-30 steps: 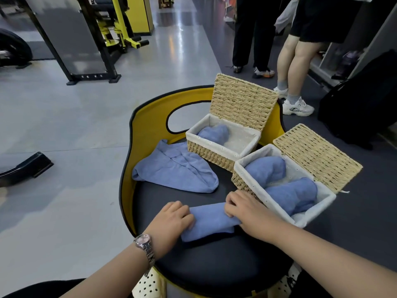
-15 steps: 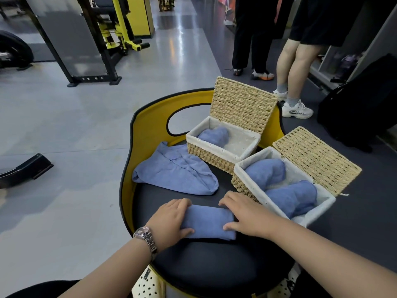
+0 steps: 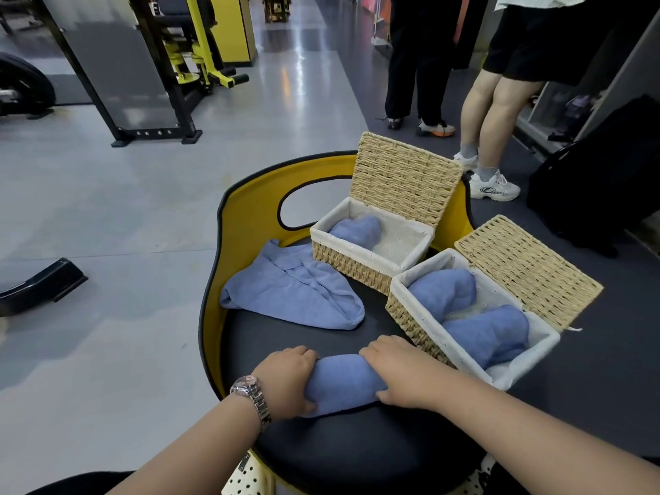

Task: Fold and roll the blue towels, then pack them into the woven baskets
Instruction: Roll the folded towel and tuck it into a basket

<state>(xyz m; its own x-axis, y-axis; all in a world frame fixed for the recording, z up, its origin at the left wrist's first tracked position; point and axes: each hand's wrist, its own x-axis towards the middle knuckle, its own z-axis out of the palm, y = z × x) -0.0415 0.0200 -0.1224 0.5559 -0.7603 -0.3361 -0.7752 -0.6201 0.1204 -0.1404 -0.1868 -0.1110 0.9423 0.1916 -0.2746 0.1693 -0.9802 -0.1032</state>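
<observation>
While gripped at both ends, rolled towel [image 3: 343,384] lies btwn left hand [image 3: 285,382] & right hand [image 3: 400,373].

This is a gym. Yellow-and-black weight machines [image 3: 193,48] stand on a glossy grey floor [image 3: 107,209], a black weight plate [image 3: 25,83] rests at the left, and two people in trainers [image 3: 494,185] stand nearby.

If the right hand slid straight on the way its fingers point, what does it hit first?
The right hand points left along the rolled towel it grips; it would likely meet the left hand first.
</observation>
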